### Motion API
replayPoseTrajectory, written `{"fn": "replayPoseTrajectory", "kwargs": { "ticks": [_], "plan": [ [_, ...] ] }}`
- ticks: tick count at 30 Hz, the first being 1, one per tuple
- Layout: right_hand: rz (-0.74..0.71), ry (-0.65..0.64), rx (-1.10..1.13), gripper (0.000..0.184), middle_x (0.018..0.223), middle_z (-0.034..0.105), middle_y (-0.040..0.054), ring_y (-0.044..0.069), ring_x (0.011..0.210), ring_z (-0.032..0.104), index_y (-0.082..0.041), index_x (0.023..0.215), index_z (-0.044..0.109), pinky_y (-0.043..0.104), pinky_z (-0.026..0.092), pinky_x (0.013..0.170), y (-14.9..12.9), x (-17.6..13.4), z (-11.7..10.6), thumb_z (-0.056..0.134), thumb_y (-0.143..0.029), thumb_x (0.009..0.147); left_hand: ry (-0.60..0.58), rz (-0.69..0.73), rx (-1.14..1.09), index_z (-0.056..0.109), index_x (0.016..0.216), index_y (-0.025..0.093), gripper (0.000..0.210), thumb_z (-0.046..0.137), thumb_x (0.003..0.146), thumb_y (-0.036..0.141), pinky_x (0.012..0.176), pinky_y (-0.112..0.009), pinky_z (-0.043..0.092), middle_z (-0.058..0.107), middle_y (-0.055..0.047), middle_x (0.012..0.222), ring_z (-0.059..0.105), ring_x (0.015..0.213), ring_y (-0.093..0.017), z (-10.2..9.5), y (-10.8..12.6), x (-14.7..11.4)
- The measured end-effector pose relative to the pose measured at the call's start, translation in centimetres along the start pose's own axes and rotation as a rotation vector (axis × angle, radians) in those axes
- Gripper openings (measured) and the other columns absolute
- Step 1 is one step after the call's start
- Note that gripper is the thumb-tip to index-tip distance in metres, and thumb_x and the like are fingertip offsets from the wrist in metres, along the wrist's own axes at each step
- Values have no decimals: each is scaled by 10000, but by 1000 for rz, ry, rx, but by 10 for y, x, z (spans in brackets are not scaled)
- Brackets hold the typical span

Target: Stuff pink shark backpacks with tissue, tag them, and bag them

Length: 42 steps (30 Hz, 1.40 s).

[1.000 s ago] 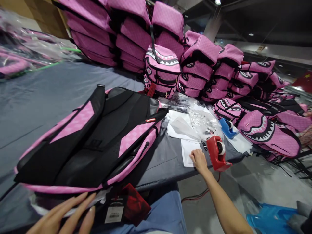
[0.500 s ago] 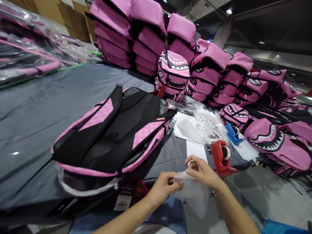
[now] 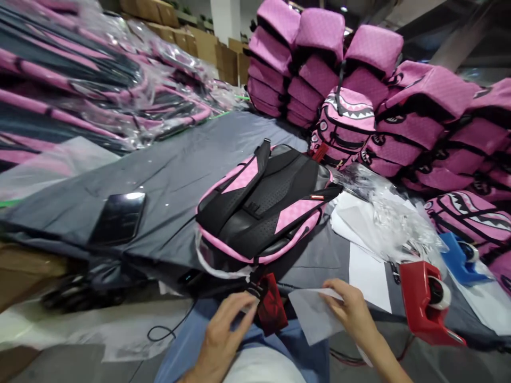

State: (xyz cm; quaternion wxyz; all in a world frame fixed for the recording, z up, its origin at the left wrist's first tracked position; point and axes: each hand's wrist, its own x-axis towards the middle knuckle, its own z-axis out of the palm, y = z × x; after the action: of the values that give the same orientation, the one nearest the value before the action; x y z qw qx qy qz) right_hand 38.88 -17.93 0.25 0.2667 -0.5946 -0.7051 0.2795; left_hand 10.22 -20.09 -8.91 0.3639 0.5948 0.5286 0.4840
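Observation:
A black and pink backpack (image 3: 259, 205) lies on the table with its straps and padded back facing up. A red hang tag (image 3: 273, 306) and a black hang tag (image 3: 255, 289) dangle from its near edge. My left hand (image 3: 223, 332) has thumb and fingertips closed at the lower end of the black tag. In my right hand (image 3: 351, 308), a thin translucent plastic sleeve (image 3: 313, 314) is pinched between thumb and fingers, to the right of the red tag. Whether the sleeve's mouth is spread cannot be made out.
A red tape dispenser (image 3: 419, 303) and a blue one (image 3: 459, 260) stand at right, near white paper (image 3: 367, 271) and crumpled clear plastic (image 3: 391, 213). Pink backpacks (image 3: 319, 37) are stacked behind. At left lie a phone (image 3: 120, 217) and plastic-wrapped bags (image 3: 80, 90).
My left hand has let go of the translucent sleeve and moved left to the black tag. My right hand keeps the sleeve. The view has swung left.

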Motion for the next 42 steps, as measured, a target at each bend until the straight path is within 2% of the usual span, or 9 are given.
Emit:
{"fn": "replayPoseTrajectory", "kwargs": {
  "ticks": [5, 10, 15, 19, 26, 31, 34, 39, 42],
  "plan": [
    [-74, -414, -214, 194, 827, 730, 35, 187, 756, 666, -212, 886, 719, 244, 412, 689, -20, 22, 19, 544, -279, 940, 103, -117, 102, 708, 1182, 244, 475, 615, 836, 556, 1035, -427, 509, 719, -85, 1233, 650, 1176, -290, 13, -17, 20],
    [-126, -374, -232, 213, 775, 704, 36, 177, 728, 636, -198, 829, 730, 240, 375, 659, -26, 38, 9, 528, -203, 896, 98, -315, 90, 780, 848, 213, 398, 635, 749, 570, 947, -481, 492, 783, -111, 865, 700, 910, -343, 47, 2, 54],
    [-50, -304, -61, 271, 906, 752, 79, 217, 778, 682, -186, 965, 773, 277, 475, 710, -19, 58, -22, 537, -222, 838, -17, -256, -158, 749, 730, 220, 342, 603, 804, 521, 776, -327, 499, 761, -61, 792, 675, 790, -246, 35, 9, 41],
    [-20, -482, -217, 266, 722, 729, 13, 182, 619, 653, -240, 893, 786, 245, 435, 623, -26, 82, 6, 574, -146, 764, -87, -197, -274, 614, 667, 199, 428, 537, 898, 552, 599, -248, 454, 637, -3, 627, 582, 607, -159, 25, 14, 27],
    [-67, -488, 235, 212, 743, 660, 17, 160, 710, 556, -167, 836, 725, 241, 428, 663, -33, 113, 78, 557, -292, 804, -33, 508, 455, 656, 911, 188, 268, 426, 1037, 246, 609, -268, 459, 677, -7, 717, 603, 614, -159, 39, 8, 19],
    [-25, -409, 302, 302, 618, 475, -35, 101, 592, 362, -165, 695, 594, 219, 329, 557, -49, 101, 78, 637, -446, 796, -56, 620, 721, 655, 915, 159, 305, 376, 985, 58, 707, -308, 499, 668, -23, 700, 624, 619, -168, 56, 4, 24],
    [-14, -286, 167, 263, 552, 397, -56, 90, 552, 307, -186, 610, 505, 222, 263, 510, -53, 94, 83, 653, -364, 734, -15, 418, 440, 656, 861, 197, 257, 441, 995, 152, 690, -274, 499, 676, -11, 750, 631, 658, -153, 47, 2, 20],
    [-28, -308, 230, 149, 579, 443, -46, 94, 564, 346, -172, 656, 554, 219, 292, 529, -50, 99, 90, 566, -302, 729, 414, -239, -178, 623, 815, 228, 298, 753, 740, 485, 689, -283, 530, 665, -4, 778, 634, 704, -176, 25, -8, 16],
    [-43, -342, 269, 116, 614, 502, -36, 102, 595, 397, -158, 717, 612, 215, 337, 559, -51, 103, 89, 574, -267, 727, 322, -438, -648, 671, 1024, 194, 575, 828, 601, 550, 880, -366, 556, 758, -83, 1025, 704, 960, -257, 30, -3, 25]
  ]
}}
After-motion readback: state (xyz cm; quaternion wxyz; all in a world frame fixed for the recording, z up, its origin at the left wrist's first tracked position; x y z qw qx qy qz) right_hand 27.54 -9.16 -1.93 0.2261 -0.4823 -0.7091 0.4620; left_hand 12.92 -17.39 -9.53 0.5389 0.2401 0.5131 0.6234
